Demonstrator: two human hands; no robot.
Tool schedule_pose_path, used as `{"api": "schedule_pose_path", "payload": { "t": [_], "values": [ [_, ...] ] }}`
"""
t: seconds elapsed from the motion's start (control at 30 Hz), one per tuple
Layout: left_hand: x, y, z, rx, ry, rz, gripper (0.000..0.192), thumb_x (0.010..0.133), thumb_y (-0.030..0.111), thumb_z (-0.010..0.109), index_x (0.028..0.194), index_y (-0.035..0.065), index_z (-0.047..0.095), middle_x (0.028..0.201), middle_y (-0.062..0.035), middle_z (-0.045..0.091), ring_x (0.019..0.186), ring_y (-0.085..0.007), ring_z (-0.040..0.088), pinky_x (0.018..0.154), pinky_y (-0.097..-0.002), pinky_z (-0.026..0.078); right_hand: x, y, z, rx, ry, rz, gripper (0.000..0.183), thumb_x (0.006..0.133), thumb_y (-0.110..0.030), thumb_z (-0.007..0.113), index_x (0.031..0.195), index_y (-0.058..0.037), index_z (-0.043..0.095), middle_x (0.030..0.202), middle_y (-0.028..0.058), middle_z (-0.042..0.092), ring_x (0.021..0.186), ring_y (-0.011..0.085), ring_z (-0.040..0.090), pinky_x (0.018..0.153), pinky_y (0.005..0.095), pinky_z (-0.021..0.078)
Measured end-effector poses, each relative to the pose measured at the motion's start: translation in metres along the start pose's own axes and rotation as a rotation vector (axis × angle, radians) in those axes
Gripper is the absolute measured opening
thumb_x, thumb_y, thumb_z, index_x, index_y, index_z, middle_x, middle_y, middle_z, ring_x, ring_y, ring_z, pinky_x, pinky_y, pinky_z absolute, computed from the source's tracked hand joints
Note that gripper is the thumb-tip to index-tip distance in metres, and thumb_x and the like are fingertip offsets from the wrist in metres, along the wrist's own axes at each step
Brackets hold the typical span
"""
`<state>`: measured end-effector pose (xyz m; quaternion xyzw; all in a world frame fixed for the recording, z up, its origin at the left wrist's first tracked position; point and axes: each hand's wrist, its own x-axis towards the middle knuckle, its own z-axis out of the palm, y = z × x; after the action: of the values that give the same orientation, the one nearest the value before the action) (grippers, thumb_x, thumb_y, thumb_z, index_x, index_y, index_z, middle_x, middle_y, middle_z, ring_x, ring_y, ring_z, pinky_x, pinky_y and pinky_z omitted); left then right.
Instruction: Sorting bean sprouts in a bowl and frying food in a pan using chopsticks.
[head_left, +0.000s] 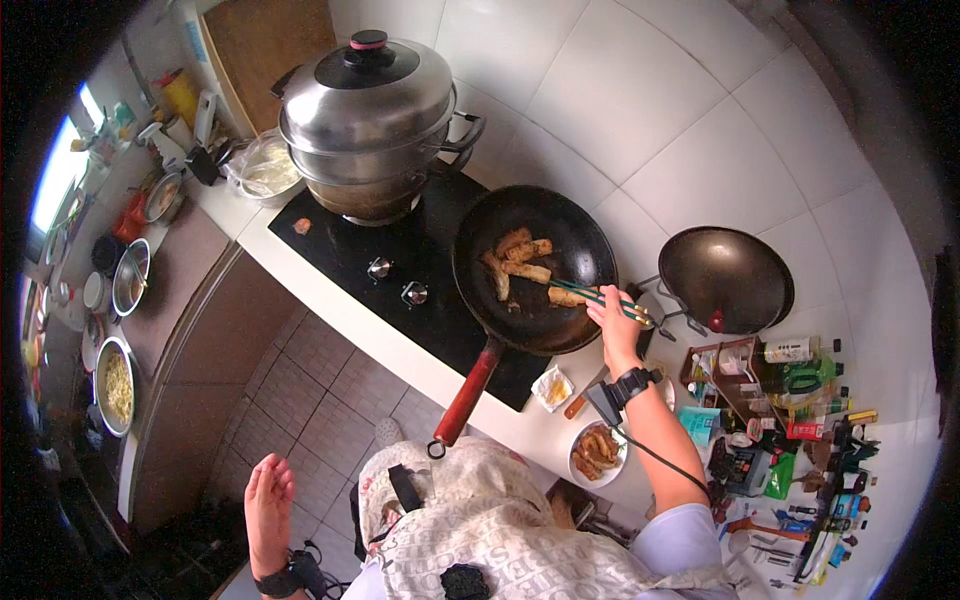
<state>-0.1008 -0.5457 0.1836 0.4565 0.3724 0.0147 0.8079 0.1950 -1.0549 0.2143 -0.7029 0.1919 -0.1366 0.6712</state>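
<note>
My right hand (619, 330) grips a pair of green chopsticks (576, 288) above the right side of a black wok (480, 300). Their tips are close to the browned food rolls (528, 270) in the wok; whether they pinch one I cannot tell. Several browned pieces lie in the pan, and one roll is near the chopsticks beside my fingers. The wok's red handle (469, 394) points towards me, with no hand on it. Away from the cooktop, my left hand (270, 491) hangs over the floor, empty, with its fingers loosely bent.
A lidded steel steamer pot (367, 112) occupies the cooktop's far burner. Right of the wok are a bowl of browned pieces (598, 454), a small dish with yellow residue (553, 390), another wok (724, 277) against the tiles and bottles (795, 350). A shredded-food bowl (118, 386) stands left.
</note>
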Motion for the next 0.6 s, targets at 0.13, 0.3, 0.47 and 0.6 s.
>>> {"api": "schedule_pose_path", "payload": {
  "t": [0.13, 0.3, 0.47, 0.6],
  "values": [
    [0.002, -0.003, -0.003, -0.001, 0.016, 0.004, 0.03, 0.103, 0.025, 0.054, 0.124, 0.0047, 0.059, 0.103, -0.0015, 0.066, 0.087, -0.0077, 0.062, 0.077, -0.0215, 0.051, -0.001, -0.005, 0.019, -0.218, -0.166, -0.225, 0.026, 0.1, -0.024, 0.06, 0.107, 0.0003, 0.066, 0.096, 0.0075, 0.07, 0.083, 0.0156, 0.07, 0.07, 0.0262, 0.0564],
    [0.001, 0.001, 0.008, 0.002, -0.006, -0.006, 0.03, 0.104, 0.025, 0.054, 0.124, 0.0042, 0.059, 0.102, -0.0013, 0.066, 0.086, -0.0076, 0.062, 0.077, -0.0218, 0.052, -0.003, -0.002, 0.053, -0.608, -0.37, -0.633, 0.017, 0.095, -0.015, 0.063, 0.103, -0.0009, 0.068, 0.1, 0.0129, 0.069, 0.087, 0.0239, 0.069, 0.076, 0.0321, 0.0529],
    [0.004, -0.003, -0.001, -0.028, -0.004, -0.01, 0.028, 0.104, 0.024, 0.053, 0.123, 0.0044, 0.059, 0.102, -0.0018, 0.066, 0.086, -0.008, 0.063, 0.076, -0.0216, 0.052, -0.01, -0.01, 0.057, -0.694, -0.513, -0.772, 0.015, 0.095, -0.014, 0.063, 0.101, -0.0007, 0.067, 0.096, 0.0137, 0.067, 0.089, 0.0313, 0.066, 0.078, 0.0359, 0.0518],
    [0.003, -0.006, -0.006, -0.044, 0.01, -0.011, 0.028, 0.104, 0.024, 0.053, 0.122, 0.0044, 0.06, 0.102, -0.0018, 0.067, 0.085, -0.0077, 0.063, 0.076, -0.0214, 0.053, -0.011, -0.011, 0.041, -0.769, -0.495, -0.791, 0.015, 0.095, -0.013, 0.062, 0.1, 0.0006, 0.066, 0.096, 0.0148, 0.066, 0.088, 0.0324, 0.067, 0.076, 0.0376, 0.0518]
  ]
}}
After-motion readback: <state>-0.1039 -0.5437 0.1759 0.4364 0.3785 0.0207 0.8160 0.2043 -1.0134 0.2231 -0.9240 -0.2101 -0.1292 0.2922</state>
